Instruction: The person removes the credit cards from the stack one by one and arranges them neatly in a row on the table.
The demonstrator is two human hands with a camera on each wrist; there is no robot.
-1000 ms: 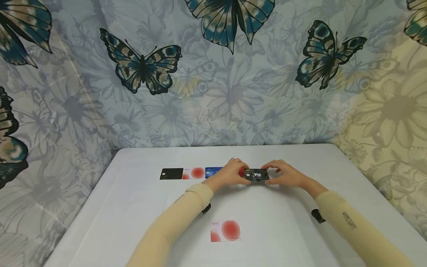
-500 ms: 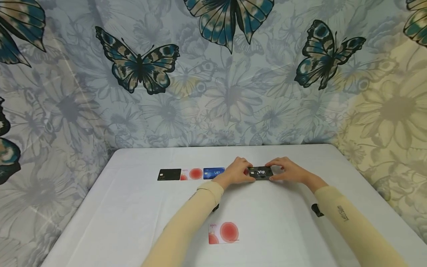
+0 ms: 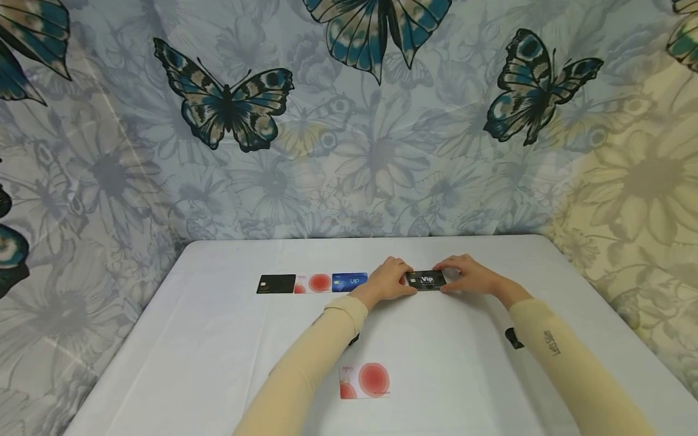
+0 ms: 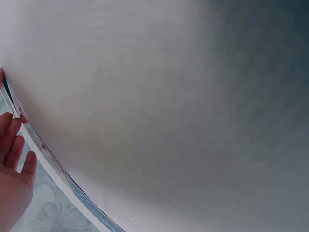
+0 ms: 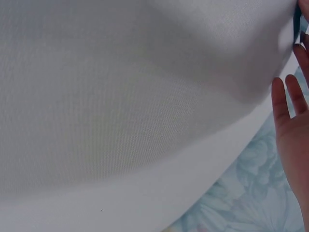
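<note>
A black card with white "Vip" lettering lies at the right end of a row of cards toward the far side of the table. My left hand pinches its left end, thumb at the near edge and fingers at the far edge. At the other end my right hand grips it the same way. To the left of my left hand sit a blue card, a white card with a red circle and a black card with a chip. My left hand covers the stretch of row beside the Vip card.
Another white card with a red circle lies alone nearer me, right of my left sleeve. The white table ends at a wall cloth printed with butterflies and flowers.
Both hands have shifted the black Vip card slightly right and away from me, mostly in the first half second. The blue card shows more fully now. Since then, the hands have barely moved.
</note>
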